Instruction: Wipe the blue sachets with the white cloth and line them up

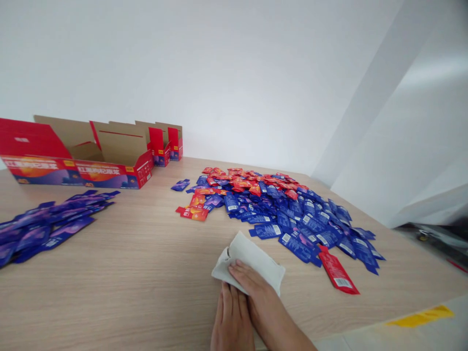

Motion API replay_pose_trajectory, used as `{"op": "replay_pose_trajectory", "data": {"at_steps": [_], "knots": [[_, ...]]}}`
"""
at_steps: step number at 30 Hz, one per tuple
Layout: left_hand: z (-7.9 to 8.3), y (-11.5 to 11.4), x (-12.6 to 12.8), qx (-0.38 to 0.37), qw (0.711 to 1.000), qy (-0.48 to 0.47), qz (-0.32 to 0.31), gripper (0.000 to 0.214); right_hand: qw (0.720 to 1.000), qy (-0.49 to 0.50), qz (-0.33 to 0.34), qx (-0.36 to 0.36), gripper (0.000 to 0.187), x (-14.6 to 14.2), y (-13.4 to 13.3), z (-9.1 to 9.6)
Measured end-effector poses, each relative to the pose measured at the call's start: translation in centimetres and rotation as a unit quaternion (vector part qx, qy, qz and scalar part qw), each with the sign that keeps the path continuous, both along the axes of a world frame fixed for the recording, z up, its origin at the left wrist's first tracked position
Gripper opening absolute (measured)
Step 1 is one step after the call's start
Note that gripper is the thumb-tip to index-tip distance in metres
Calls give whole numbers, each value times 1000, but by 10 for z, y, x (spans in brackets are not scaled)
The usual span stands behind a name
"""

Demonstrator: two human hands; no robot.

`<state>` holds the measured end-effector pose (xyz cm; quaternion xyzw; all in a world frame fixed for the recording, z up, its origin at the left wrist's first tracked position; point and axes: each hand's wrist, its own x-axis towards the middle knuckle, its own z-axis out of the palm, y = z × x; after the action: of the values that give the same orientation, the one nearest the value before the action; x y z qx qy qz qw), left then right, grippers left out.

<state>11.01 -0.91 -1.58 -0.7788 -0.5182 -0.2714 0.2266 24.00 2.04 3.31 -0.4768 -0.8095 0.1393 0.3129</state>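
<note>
A folded whitish cloth lies on the table just ahead of my hands. My right hand presses down on its near part, fingers together over the fabric; the thumb is hidden. Beside it on the left, my left hand rests with its fingers stretched forward, their tips at the cloth's near edge. I cannot tell whether those fingertips touch the cloth. Beyond the cloth spreads a large heap of blue sachets, with red and orange sachets mostly at its back. A single red sachet lies right of the cloth.
Blue-purple sachets form a stack at the left of the wooden table. Behind them stand open red cartons, with smaller cartons further back. A white wall borders the table's back. Yellow tape marks the floor at lower right.
</note>
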Motion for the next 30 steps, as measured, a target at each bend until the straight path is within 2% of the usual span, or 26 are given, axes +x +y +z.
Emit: {"op": "replay_pose_trajectory", "data": {"at_steps": [4, 8, 12, 14, 17, 20, 22, 24, 25, 29, 30], "knots": [[-11, -6, 4, 40, 999, -2, 16, 39, 999, -11, -35, 7, 67, -3, 2, 3], [-17, -6, 9, 31, 999, 1, 29, 39, 1000, -20, -23, 4, 75, 14, 10, 6], [-7, -3, 7, 9, 1000, 2, 7, 40, 993, -26, -116, 10, 85, 34, 19, 4], [1, -1, 6, 3, 1000, -6, 24, 43, 989, -26, -147, 19, 83, 37, 20, 2], [4, 2, 5, 0, 999, -14, 46, 48, 991, -21, -126, 31, 83, 27, 13, 0], [-4, 5, 5, 7, 1000, -6, 24, 48, 997, -17, -62, 29, 81, 14, 4, -1], [-11, 7, 4, 10, 1000, -5, 17, 49, 999, -14, -6, 29, 77, 14, 1, -1], [-15, 8, 2, 8, 1000, -9, 15, 48, 999, -7, 14, 29, 77, 24, 3, -2], [-15, 8, 1, 6, 1000, -11, 11, 48, 1000, -2, -5, 29, 79, 31, 5, -2], [-10, 8, 0, -5, 1000, -16, -4, 50, 983, 14, -179, 29, 81, 44, 11, 1], [-9, 7, 0, -7, 1000, -18, -2, 49, 982, 13, -184, 27, 79, 40, 10, 1]]}}
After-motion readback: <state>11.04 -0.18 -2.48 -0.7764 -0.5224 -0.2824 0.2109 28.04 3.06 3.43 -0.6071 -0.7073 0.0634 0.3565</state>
